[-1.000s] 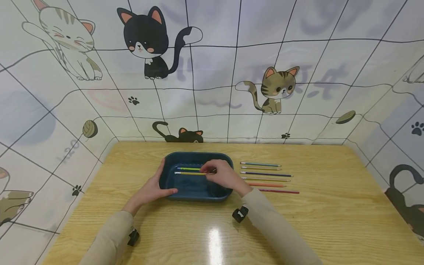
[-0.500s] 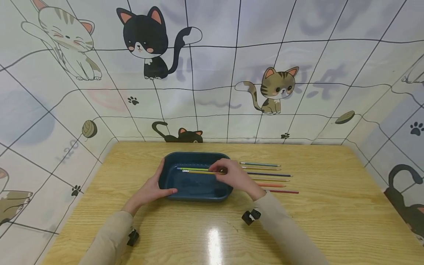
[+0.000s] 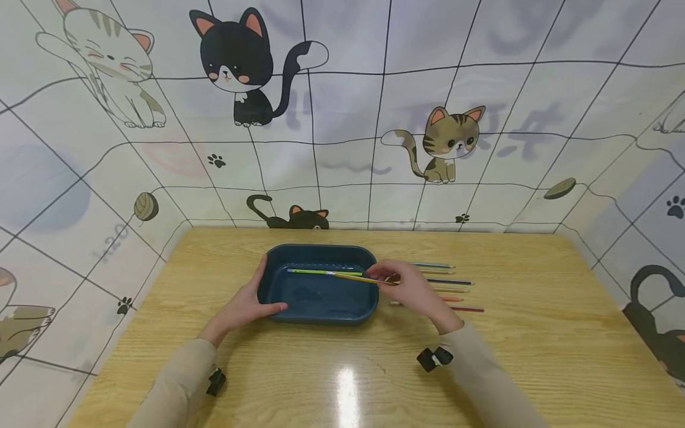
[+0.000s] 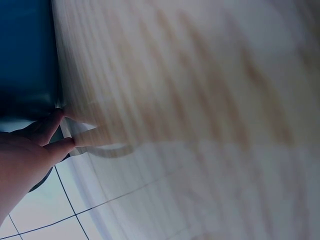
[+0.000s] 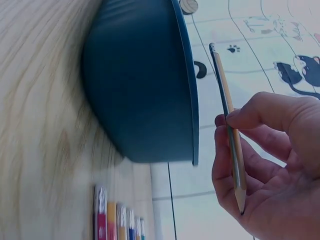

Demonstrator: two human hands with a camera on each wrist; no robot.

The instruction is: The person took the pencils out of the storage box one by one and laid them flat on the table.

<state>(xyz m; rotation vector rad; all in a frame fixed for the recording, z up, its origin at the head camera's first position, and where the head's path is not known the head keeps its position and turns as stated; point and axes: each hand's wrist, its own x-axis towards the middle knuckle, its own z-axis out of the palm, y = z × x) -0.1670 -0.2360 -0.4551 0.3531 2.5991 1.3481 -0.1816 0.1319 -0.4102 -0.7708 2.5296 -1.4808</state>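
In the head view, my right hand (image 3: 409, 285) pinches a yellow pencil (image 3: 350, 277) over the right rim of a dark blue rectangular tub (image 3: 321, 297). The right wrist view shows this pencil (image 5: 230, 115) between thumb and fingers, its eraser end up and its sharpened point down by the palm, above the rim of the tub (image 5: 145, 85). A green pencil (image 3: 310, 271) lies inside the tub near its back wall. My left hand (image 3: 247, 306) holds the tub's left end, thumb over the front rim and fingers along the outer left side.
Several pencils lie in a row right of the tub, among them a dark blue pencil (image 3: 452, 282) and a red pencil (image 3: 468, 309), partly hidden by the right hand. All rest on a wooden table (image 3: 299, 368) backed by a cat-print sheet (image 3: 348, 119).
My right hand has moved right with the yellow pencil, from over the tub's middle to its right rim, and the pencil now slants. The left hand and tub have stayed put.
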